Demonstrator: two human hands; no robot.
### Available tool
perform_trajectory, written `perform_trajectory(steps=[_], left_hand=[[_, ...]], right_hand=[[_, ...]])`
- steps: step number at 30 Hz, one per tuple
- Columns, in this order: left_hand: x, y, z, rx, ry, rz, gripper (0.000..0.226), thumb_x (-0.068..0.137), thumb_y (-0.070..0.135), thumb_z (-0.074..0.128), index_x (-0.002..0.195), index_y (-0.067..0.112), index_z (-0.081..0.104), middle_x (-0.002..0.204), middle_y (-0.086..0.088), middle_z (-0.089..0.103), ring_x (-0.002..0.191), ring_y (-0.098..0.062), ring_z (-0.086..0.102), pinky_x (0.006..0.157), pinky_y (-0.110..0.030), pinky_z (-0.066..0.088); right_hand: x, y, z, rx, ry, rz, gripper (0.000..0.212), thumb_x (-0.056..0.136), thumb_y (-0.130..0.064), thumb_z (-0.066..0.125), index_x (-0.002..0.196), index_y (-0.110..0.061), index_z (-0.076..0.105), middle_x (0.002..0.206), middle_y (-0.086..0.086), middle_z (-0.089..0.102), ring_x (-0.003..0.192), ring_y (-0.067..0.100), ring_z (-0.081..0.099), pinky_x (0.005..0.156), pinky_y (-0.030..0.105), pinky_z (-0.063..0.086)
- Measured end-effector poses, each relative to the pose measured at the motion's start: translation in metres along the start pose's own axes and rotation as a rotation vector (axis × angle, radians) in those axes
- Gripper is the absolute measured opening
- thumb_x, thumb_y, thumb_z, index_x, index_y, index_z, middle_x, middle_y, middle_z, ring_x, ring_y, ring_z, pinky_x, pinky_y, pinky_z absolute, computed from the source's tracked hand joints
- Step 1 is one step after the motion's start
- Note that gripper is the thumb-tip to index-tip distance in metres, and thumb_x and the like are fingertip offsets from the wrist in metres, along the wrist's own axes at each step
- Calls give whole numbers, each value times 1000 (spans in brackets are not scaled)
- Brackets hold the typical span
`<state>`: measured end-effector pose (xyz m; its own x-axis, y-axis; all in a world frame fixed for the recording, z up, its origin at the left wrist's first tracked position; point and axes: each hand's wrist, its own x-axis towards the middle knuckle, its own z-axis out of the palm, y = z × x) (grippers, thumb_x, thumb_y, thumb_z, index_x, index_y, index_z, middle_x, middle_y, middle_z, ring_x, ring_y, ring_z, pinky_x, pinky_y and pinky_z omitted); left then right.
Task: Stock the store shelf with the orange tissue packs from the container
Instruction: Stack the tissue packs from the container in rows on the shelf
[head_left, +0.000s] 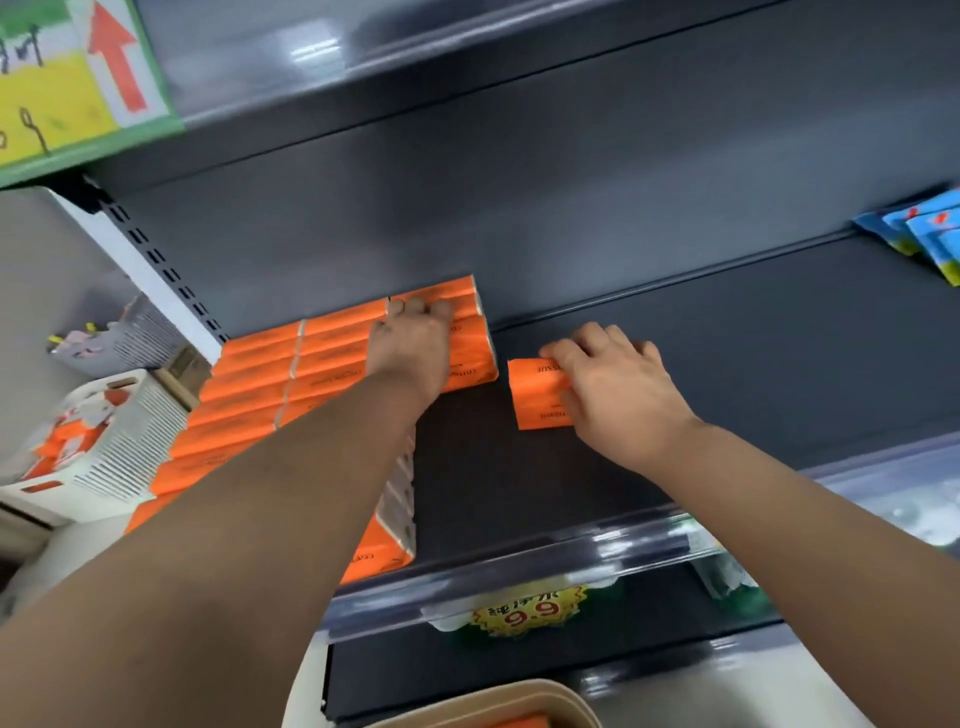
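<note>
One pack, likely soft, is gripped endwise by right hand; nine-o'clock stack is pressed by flat left hand.

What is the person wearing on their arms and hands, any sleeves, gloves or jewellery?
The left hand and right hand are bare: no gloves, rings, watch or bracelet. No sleeves show anywhere up to the picture's edge.

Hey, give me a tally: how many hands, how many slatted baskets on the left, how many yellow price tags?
Hands: 2, left hand, right hand gripping orange pack
Slatted baskets: 2, white basket, grey basket
Yellow price tags: 1
Total: 5
</note>
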<state>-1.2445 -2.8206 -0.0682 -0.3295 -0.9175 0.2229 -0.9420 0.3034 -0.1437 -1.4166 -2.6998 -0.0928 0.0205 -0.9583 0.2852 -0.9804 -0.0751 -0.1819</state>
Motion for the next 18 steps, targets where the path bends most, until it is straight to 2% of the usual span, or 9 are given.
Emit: perform_trajectory(steps=[5, 8, 13, 18], left_hand=[[-1, -12, -7, -144, -4, 16, 44, 86, 12, 62, 128, 11, 47, 128, -13, 49, 123, -34, 45, 98, -44, 44], [-8, -32, -22, -96, 68, 39, 42, 86, -2, 48, 126, 9, 47, 125, -16, 50, 119, -36, 49, 94, -44, 46], [-24, -72, -44, -132, 94, 3, 53, 79, -9, 45, 127, 12, 51, 127, -13, 49, 118, -35, 51, 94, -43, 44], [-31, -89, -41, -156, 85, 19, 51, 78, -7, 50, 126, 12, 51, 125, -12, 49, 116, -34, 51, 92, -40, 45]], right_hand=[[8, -15, 5, 33, -11, -16, 55, 88, -11, 55, 137, -29, 39, 128, 0, 42, 118, 23, 38, 92, 44, 35], [21, -27, 7, 66, -12, -10, 56, 90, -9, 52, 140, -29, 37, 131, 2, 41, 121, 25, 36, 92, 45, 36], [50, -58, 19, 127, -23, -2, 59, 89, -8, 54, 142, -29, 37, 138, 7, 32, 128, 28, 29, 99, 48, 35], [66, -81, 41, 184, -4, 10, 59, 87, -7, 58, 139, -28, 41, 147, 11, 20, 133, 32, 24, 106, 48, 34]])
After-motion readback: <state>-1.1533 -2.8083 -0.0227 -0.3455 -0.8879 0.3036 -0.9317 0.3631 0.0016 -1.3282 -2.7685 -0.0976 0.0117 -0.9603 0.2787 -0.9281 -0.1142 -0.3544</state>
